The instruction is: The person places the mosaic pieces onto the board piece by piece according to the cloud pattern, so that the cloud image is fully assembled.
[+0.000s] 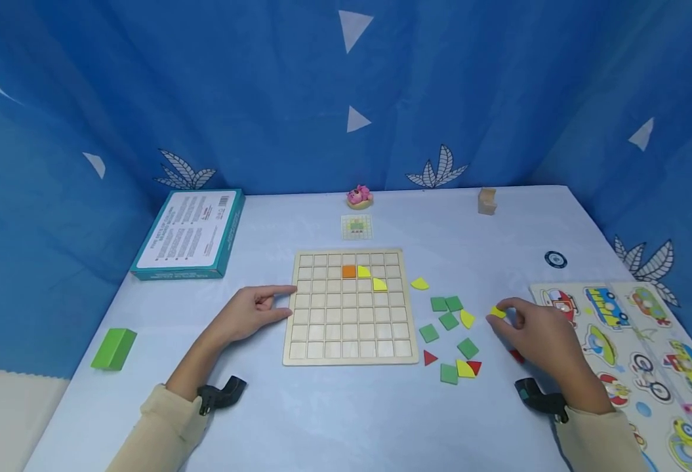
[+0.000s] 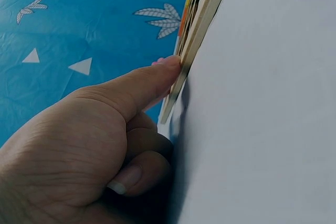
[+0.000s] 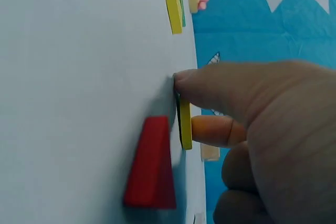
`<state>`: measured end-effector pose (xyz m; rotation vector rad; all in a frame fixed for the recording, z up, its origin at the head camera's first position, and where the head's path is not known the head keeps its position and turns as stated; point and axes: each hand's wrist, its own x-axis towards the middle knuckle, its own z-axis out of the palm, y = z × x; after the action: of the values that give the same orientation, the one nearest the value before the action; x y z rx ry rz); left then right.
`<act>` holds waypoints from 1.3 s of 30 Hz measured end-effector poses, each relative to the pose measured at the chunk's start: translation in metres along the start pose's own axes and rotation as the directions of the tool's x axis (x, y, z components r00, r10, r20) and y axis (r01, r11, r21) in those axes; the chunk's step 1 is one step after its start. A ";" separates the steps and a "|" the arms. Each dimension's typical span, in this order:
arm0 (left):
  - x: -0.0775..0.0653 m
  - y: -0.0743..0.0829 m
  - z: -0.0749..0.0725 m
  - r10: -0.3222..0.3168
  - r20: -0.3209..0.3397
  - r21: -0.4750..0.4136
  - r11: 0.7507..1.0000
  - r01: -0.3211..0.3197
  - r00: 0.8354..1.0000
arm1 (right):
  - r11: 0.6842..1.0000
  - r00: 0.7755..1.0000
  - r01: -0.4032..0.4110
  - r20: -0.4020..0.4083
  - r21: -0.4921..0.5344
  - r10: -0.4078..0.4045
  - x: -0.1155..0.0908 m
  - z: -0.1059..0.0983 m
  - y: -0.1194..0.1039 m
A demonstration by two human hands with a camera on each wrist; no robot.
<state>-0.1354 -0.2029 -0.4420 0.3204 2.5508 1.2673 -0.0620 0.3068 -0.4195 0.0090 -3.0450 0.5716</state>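
Observation:
A wooden grid board lies mid-table, with an orange square and two yellow quarter-circle pieces in its upper cells. At the board's left edge, my left hand rests with straight thumb and index finger touching the rim; its other fingers are folded in. My right hand pinches another yellow quarter-circle piece between thumb and index finger, close over the table. Just beside that hand is a red triangle piece. Between board and right hand lie loose green squares, yellow quarter-circles and red triangles.
Behind the board sit a small pattern card and a pink figurine. A teal box and a green block are on the left. Picture puzzle boards, a dark round disc and a small wooden chair occupy the right.

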 end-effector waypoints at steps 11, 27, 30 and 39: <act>-0.001 0.000 0.001 0.014 -0.008 0.006 1.000 -0.014 1.000 | 0.985 0.984 0.163 0.066 0.052 -0.166 0.011 0.000 -0.025; -0.001 0.000 0.001 0.017 -0.010 0.009 1.000 -0.017 1.000 | 0.913 0.896 0.396 0.173 0.102 -0.408 0.055 0.027 -0.108; -0.001 0.001 0.001 0.010 -0.013 0.011 1.000 -0.010 1.000 | 0.920 0.899 0.381 0.192 0.097 -0.393 0.061 0.030 -0.117; -0.001 0.000 0.001 0.017 -0.009 0.011 1.000 -0.017 1.000 | 0.907 0.888 0.402 0.188 0.126 -0.420 0.072 0.039 -0.136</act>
<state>-0.1337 -0.2022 -0.4421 0.3407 2.5689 1.2637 -0.1341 0.1656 -0.4037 0.7479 -3.0635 0.6958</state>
